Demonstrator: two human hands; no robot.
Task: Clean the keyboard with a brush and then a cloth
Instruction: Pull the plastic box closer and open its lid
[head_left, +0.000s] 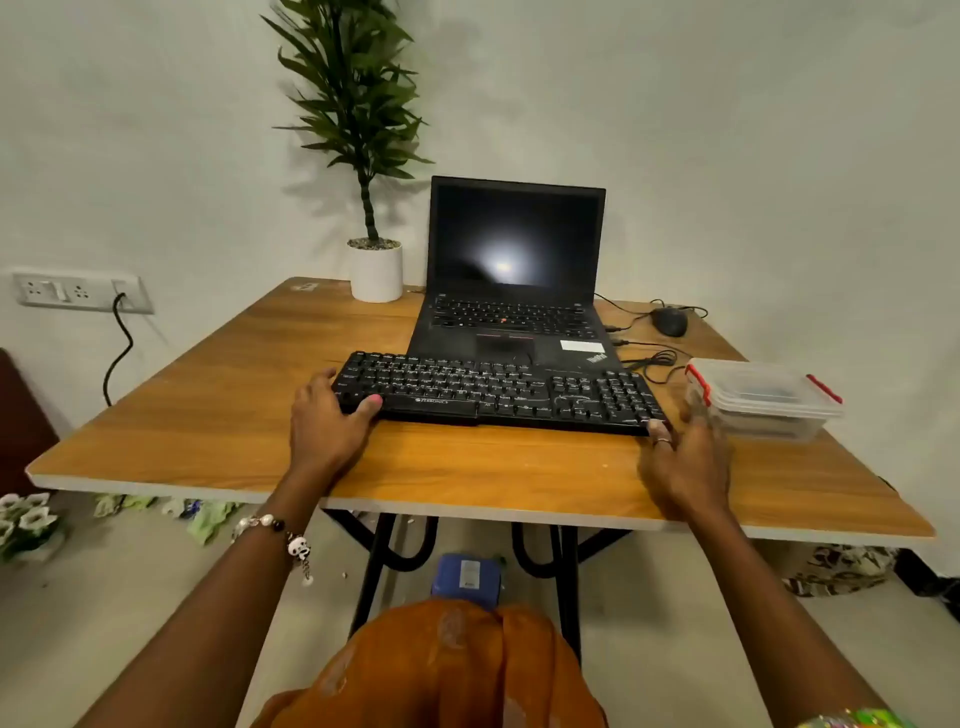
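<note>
Head view: the black keyboard (493, 389) lies on the wooden bench (208, 405), just in front of the laptop (514, 270). The left hand (324, 421) holds its left end in a clenched grip; the right hand (683, 457), blurred, touches its right corner, grip unclear.

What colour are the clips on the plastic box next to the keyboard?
Red. The clips on the clear plastic box show in the head view.
</note>
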